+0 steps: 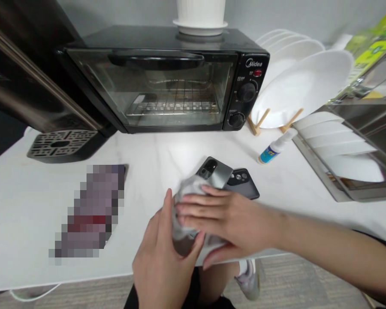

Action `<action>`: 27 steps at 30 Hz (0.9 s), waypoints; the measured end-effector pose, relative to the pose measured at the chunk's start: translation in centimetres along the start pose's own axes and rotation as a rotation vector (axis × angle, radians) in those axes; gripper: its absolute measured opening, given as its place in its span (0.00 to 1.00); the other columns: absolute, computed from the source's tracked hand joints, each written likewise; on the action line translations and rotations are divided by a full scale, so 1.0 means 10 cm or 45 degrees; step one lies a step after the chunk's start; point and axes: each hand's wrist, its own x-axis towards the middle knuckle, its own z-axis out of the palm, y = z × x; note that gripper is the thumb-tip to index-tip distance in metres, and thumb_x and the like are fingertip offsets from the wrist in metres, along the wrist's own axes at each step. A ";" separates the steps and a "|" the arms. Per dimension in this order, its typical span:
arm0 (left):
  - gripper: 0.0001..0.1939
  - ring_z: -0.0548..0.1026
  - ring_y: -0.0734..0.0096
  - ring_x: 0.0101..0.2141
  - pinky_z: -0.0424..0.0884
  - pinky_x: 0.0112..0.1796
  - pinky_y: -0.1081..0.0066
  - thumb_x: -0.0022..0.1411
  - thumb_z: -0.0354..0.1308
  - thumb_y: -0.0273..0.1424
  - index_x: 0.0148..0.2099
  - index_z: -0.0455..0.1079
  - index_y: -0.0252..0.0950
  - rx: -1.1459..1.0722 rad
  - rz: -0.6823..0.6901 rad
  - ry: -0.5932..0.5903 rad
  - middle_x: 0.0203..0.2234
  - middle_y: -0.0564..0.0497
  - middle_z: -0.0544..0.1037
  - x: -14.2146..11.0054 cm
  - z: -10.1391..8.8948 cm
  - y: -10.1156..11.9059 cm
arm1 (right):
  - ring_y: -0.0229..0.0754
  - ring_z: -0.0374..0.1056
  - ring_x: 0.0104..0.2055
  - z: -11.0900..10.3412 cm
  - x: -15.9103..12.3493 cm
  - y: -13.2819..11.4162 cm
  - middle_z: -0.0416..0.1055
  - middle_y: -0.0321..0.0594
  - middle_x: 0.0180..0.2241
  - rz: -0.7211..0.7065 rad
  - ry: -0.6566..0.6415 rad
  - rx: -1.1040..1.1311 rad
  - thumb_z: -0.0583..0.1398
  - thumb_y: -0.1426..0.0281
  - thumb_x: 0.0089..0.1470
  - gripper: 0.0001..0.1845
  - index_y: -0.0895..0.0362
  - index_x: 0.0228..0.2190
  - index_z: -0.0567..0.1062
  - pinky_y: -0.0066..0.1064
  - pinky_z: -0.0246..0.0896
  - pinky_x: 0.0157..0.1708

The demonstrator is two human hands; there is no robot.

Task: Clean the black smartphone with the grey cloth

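Near the counter's front edge, my left hand (162, 253) is curled, index finger and thumb on either side of what looks like the lower end of a silver-grey phone (223, 172). The phone's back and camera block face up, mostly covered by the cloth and my hands. My right hand (225, 214) lies over a crumpled pale grey cloth (190, 186), fingers pressing it onto the phone; this area is slightly blurred. Just right of the phone, partly beneath it, is a dark phone case (244, 186) with camera cut-outs.
A small spray bottle (273, 150) with a blue label stands at right. Behind are a black toaster oven (167, 90), white plates (305, 86) in a wooden rack and a metal dish rack (331, 189). At left are a pixelated flat object (90, 210) and a drip tray (62, 143).
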 end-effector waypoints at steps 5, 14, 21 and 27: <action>0.45 0.78 0.49 0.57 0.79 0.48 0.58 0.66 0.62 0.48 0.77 0.48 0.44 -0.040 0.006 0.011 0.59 0.43 0.78 0.00 0.00 0.01 | 0.53 0.52 0.75 0.02 -0.01 0.03 0.59 0.54 0.71 0.372 0.119 -0.158 0.53 0.48 0.69 0.40 0.63 0.69 0.61 0.59 0.42 0.75; 0.46 0.79 0.49 0.56 0.79 0.46 0.58 0.65 0.63 0.47 0.77 0.47 0.45 -0.010 -0.014 -0.014 0.59 0.43 0.78 -0.01 -0.02 0.00 | 0.48 0.55 0.74 0.02 -0.04 0.05 0.60 0.47 0.71 0.267 0.076 -0.189 0.49 0.48 0.71 0.38 0.62 0.68 0.62 0.52 0.41 0.76; 0.46 0.82 0.50 0.51 0.80 0.41 0.60 0.64 0.63 0.48 0.77 0.48 0.43 0.028 -0.007 -0.014 0.59 0.41 0.78 -0.01 0.00 -0.01 | 0.45 0.53 0.75 0.03 -0.03 -0.03 0.59 0.46 0.71 -0.105 -0.016 -0.045 0.51 0.45 0.69 0.39 0.62 0.65 0.66 0.44 0.40 0.77; 0.46 0.78 0.48 0.57 0.80 0.47 0.57 0.65 0.63 0.48 0.77 0.48 0.44 -0.033 -0.001 0.022 0.60 0.44 0.78 -0.01 -0.01 0.00 | 0.52 0.51 0.76 -0.01 -0.04 0.07 0.56 0.53 0.72 0.313 0.084 -0.164 0.51 0.46 0.70 0.42 0.65 0.69 0.59 0.57 0.43 0.75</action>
